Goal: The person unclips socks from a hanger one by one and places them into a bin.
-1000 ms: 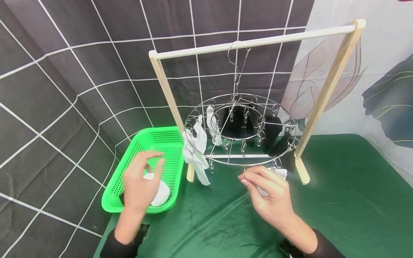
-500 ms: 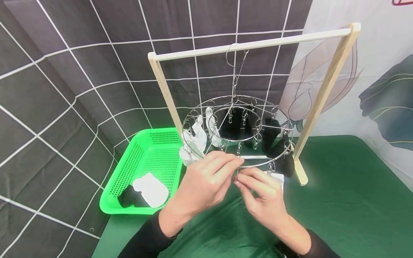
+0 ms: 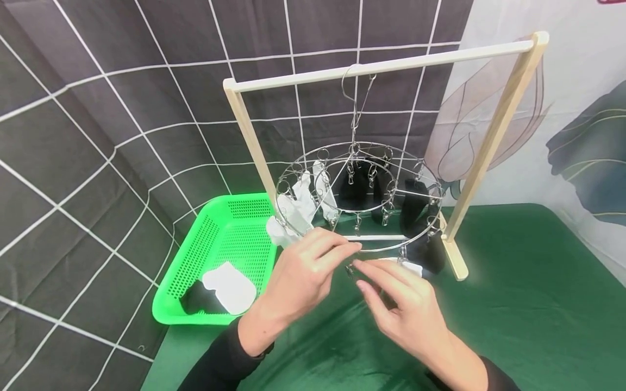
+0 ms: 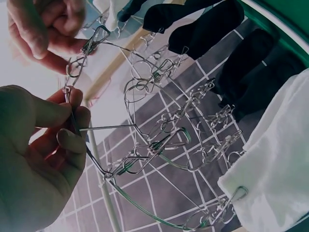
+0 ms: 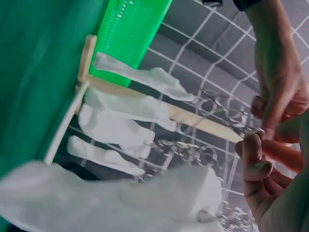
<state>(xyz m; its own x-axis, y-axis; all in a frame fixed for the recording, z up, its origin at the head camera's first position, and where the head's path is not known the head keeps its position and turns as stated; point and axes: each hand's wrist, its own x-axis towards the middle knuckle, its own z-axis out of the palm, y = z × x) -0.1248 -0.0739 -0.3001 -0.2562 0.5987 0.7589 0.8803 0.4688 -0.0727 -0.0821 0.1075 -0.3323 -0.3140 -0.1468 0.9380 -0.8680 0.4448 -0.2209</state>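
Observation:
A round wire clip hanger (image 3: pixel 391 248) hangs before me, with white socks (image 3: pixel 298 209) at its left and black socks (image 3: pixel 413 206) at its right. My left hand (image 3: pixel 308 271) is at the front of its outer ring; in the left wrist view thumb and finger pinch the ring wire (image 4: pixel 75 116). Beside it is my right hand (image 3: pixel 403 301), thumb and forefinger apart, the forefinger by a small metal clip (image 3: pixel 349 269) that bears no sock. A white sock (image 5: pixel 120 198) hangs close to the right hand, largely behind it in the head view.
A wooden stand with a white crossbar (image 3: pixel 391 66) carries the hanger. On the left, a green basket (image 3: pixel 163 293) holds a white sock (image 3: pixel 233 290) and a black one (image 3: pixel 198 298). A green cloth (image 3: pixel 528 304) covers the table; a gridded dark backdrop (image 3: pixel 195 108) stands behind.
My left hand has come from over the basket to the hanger's ring. The right thumb has parted from the forefinger after pinching at the ring. The hanger has turned slightly, its front clips shifting left.

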